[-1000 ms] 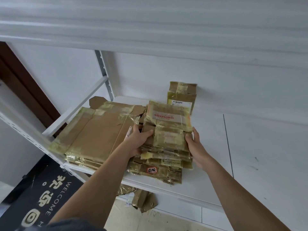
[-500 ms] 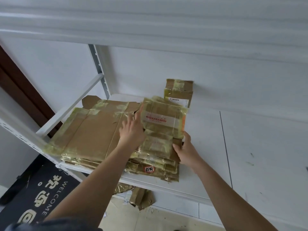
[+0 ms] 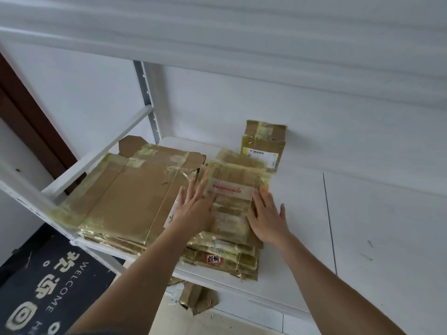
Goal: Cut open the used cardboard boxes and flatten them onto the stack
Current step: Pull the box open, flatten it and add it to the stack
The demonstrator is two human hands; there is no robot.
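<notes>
Flattening step: left hand (image 3: 196,211) and right hand (image 3: 267,217), fingers straight, pressing flattened box (image 3: 232,189) onto stack (image 3: 225,256); next, upright taped box (image 3: 263,145) probably needs cutting.

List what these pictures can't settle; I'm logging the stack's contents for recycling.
Head view only:
- Top flattened box: its red-printed label is too blurred to read; the left hand and right hand cover its sides.
- Small stack: the layer count is hidden by overlapping edges.
- Cardboard scraps on the floor: partly hidden by the shelf.
</notes>
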